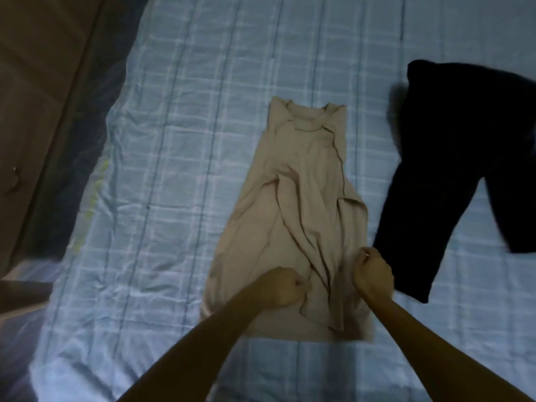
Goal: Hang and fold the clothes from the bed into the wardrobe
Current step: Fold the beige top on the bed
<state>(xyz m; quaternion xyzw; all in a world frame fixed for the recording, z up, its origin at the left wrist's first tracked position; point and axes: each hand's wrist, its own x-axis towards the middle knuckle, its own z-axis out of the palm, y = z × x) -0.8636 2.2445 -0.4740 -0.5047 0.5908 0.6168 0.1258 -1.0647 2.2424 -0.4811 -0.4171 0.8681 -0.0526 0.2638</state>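
A beige shirt (pixel 293 204) lies lengthwise on the bed, neck at the far end, its sides folded inward and its middle creased. My left hand (pixel 280 287) is closed on the cloth near the lower hem, left of the centre crease. My right hand (pixel 372 274) is closed on the shirt's lower right side. A pair of black trousers (pixel 452 158) lies spread to the right of the shirt, one leg reaching almost to my right hand.
The bed has a light blue checked sheet (pixel 179 146). Its left edge drops to a dark floor strip, and a brown wooden panel (pixel 37 68) stands at the far left. The wardrobe is out of view.
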